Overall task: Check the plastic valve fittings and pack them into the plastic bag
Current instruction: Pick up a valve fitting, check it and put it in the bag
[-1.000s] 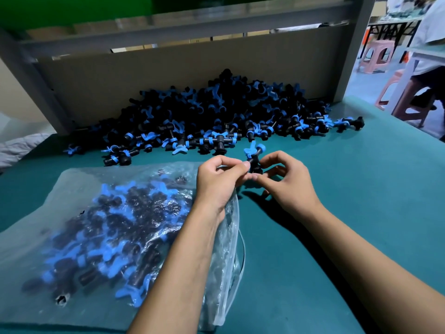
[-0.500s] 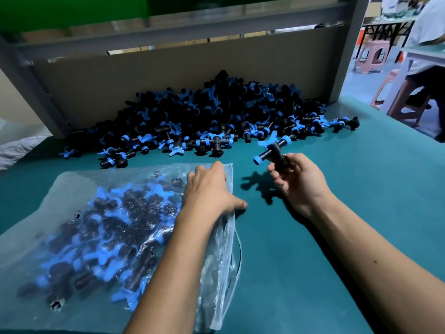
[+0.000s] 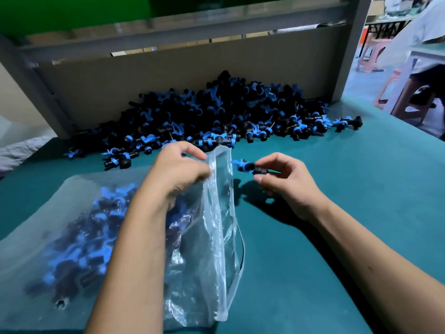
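Lying on the teal table [image 3: 361, 213], the clear plastic bag [image 3: 48, 237] is partly filled with black fittings that have blue handles, blurred behind the film. Its open mouth, edged by a thick clear strip [image 3: 222, 225], faces away from the filled end and stands lifted off the table.

The left hand [image 3: 178, 172] pinches the upper edge of that mouth with curled fingers, holding it up; the left forearm crosses over the bag and hides part of its contents. Just beside the mouth, on its open side, the right hand [image 3: 286, 179] pinches a single valve fitting [image 3: 250, 166] between thumb and fingertips. The fitting is black with a blue winged handle that points toward the bag; it sits in the air, close to the raised edge but not touching it.

Beyond the bag, a large pile of fittings [image 3: 216, 116] of the same kind is heaped against a cardboard panel [image 3: 168, 75] under a grey metal frame [image 3: 349, 44]. Farther off, past the frame's upright post, stand pink stools [image 3: 370, 56] and another table.
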Available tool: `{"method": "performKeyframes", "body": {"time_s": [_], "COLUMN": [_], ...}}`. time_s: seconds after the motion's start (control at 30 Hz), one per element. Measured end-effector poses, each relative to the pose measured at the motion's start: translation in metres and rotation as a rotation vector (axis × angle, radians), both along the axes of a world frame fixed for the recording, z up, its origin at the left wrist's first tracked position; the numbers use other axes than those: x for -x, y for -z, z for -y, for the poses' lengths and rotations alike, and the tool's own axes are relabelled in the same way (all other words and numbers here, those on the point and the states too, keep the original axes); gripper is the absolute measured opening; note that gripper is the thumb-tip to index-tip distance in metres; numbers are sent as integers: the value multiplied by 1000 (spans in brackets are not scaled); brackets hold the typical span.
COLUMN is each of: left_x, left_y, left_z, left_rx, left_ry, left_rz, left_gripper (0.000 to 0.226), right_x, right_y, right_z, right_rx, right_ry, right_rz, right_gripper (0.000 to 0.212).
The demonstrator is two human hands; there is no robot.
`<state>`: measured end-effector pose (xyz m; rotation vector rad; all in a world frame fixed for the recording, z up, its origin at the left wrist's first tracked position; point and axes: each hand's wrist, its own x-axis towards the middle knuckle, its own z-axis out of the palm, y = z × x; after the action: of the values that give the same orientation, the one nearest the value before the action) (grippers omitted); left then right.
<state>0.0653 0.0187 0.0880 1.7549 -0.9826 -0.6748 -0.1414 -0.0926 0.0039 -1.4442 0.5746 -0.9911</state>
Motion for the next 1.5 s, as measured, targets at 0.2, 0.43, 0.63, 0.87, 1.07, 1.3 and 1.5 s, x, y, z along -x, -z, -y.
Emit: {"method": "performKeyframes", "body": {"time_s": [0.2,0.43,0.63,0.87,1.07,1.3,1.5], "left_x": [-1,11,1,4,20,20,20], "left_y": [-22,-33,-11,40,54,53,54], "left_z": [-16,-19,-6,15,24,25,25], "left_rx": [249,334,249,-158,-190,-84,-2], "left_ry": [3,55,-30,-27,18,-56,-139], "left_rz": [-174,-191,-209,308,396,341,231], "left_gripper": [24,22,24,18,16,21,18], "right_x": [-35,-97,-83,-88,-108,-121,-77], "right_y": [-15,-17,-19,-10,-11,-19,-4], "right_z": [-43,-93,-76,12,63,71,61], "right_rx": [362,486,480,464,820,727,771], "right_ry": [-131,-374,-90,474,177,-22,215], "right_rz": [-245,-303,-266,-622,-1205,-1302,-1146], "right_gripper": [23,9,20,41,88,81,36]}}
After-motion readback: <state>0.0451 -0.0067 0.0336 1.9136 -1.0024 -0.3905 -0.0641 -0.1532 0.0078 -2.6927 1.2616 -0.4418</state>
